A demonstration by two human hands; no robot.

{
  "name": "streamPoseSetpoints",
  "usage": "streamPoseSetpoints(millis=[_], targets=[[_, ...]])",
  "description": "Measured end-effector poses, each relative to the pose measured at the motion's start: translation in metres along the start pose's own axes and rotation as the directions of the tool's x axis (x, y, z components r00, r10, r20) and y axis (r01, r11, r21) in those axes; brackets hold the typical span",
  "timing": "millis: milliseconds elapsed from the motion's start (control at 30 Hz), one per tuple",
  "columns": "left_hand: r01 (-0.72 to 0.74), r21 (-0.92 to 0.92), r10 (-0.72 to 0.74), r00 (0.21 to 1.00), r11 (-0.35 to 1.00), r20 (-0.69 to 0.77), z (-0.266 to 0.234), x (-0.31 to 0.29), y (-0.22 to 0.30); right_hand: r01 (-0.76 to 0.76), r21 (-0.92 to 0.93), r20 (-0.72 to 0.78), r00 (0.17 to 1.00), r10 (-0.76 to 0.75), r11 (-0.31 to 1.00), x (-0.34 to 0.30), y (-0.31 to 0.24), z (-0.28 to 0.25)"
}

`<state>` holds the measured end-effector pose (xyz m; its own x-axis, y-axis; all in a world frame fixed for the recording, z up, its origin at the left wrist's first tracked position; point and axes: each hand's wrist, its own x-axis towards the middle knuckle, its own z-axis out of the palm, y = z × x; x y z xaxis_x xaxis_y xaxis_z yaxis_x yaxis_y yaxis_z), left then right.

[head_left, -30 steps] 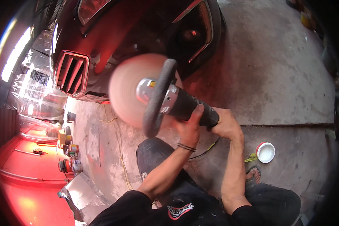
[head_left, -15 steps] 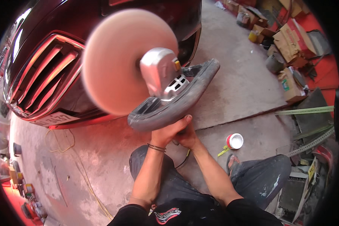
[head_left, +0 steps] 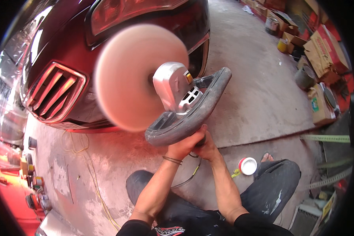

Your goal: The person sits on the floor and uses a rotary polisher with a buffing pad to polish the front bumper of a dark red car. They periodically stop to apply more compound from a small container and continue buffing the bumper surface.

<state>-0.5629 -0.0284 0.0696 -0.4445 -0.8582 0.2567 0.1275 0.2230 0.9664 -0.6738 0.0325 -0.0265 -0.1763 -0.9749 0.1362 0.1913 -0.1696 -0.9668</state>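
Observation:
A rotary polisher (head_left: 172,87) with a silver head and a black D-shaped handle (head_left: 192,118) is held out in front of me. Its big round pad (head_left: 124,78) is blurred by spinning and faces the dark red car bumper (head_left: 57,51). Whether pad and paint touch, I cannot tell. My left hand (head_left: 185,144) is wrapped round the polisher's body just behind the D-shaped handle. Close beside it, my right hand (head_left: 205,148) grips the same body. The fingers of both hands are partly hidden by the tool.
A slatted vent (head_left: 56,94) and a lamp (head_left: 122,17) are set in the car. By my right foot stands an open white-and-red can (head_left: 247,166). A yellow cord (head_left: 92,167) runs over the concrete at left. Cardboard boxes (head_left: 325,55) line the far right.
My view has tilted up, bringing more of the car's lamp into sight. Polisher and hands sit slightly lower and further right in the picture. The pad keeps spinning and both hands keep their grip.

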Motion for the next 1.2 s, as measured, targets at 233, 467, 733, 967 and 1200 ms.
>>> streamPoseSetpoints(millis=[233,467,733,967,1200], targets=[[0.004,0.27,0.026,0.994,0.963,-0.108,0.089,0.064,0.002,-0.115,0.209,0.091,0.991,0.098,0.971,0.039,-0.026,-0.093],[0.0,0.331,0.088,0.964,0.944,-0.249,0.209,0.157,-0.009,-0.319,0.387,0.216,0.944,0.251,0.865,0.083,-0.062,-0.217],[0.329,0.456,-0.145,0.909,0.827,-0.392,0.266,0.249,-0.005,-0.535,0.465,0.295,0.845,0.446,0.705,0.137,-0.115,-0.276],[0.351,0.306,-0.206,0.885,0.885,-0.418,0.329,0.315,-0.019,-0.566,0.326,0.271,0.824,0.498,0.758,0.177,-0.161,-0.367],[0.172,0.073,-0.125,0.894,0.982,-0.43,0.341,0.362,0.021,-0.471,0.114,0.27,0.862,0.429,0.875,0.224,-0.225,-0.39]])
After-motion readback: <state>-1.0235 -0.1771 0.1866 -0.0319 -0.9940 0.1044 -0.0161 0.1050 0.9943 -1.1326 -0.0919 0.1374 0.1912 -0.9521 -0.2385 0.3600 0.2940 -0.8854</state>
